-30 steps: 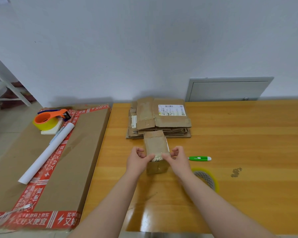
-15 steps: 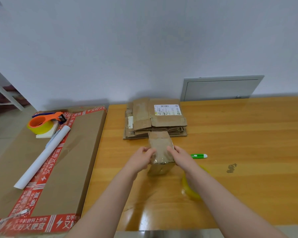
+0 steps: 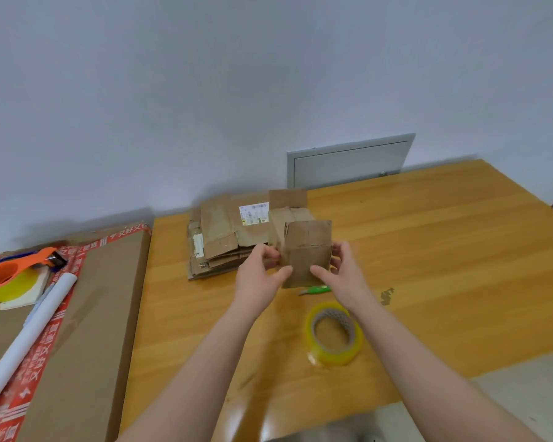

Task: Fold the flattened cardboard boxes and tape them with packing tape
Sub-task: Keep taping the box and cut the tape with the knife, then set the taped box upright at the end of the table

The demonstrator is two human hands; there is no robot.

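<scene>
I hold a small brown cardboard box (image 3: 307,250) upright above the wooden table (image 3: 428,256), its open flaps pointing up and away. My left hand (image 3: 259,279) grips its left side and my right hand (image 3: 342,275) grips its right side. Behind it lies a stack of flattened cardboard boxes (image 3: 224,237) with a white label on top. A roll of clear yellowish packing tape (image 3: 334,338) lies flat on the table under my right forearm.
A green-handled cutter (image 3: 316,290) lies just below the box. On the left, a large flat carton with red tape (image 3: 87,314) carries an orange tape dispenser (image 3: 10,279) and a white paper roll (image 3: 29,339). A grey wall hatch (image 3: 348,162) sits behind the table.
Both hands have lifted the small box off the table and turned it upright, flaps now open at the top. The view has tilted and shifted left; the tape roll is uncovered.
</scene>
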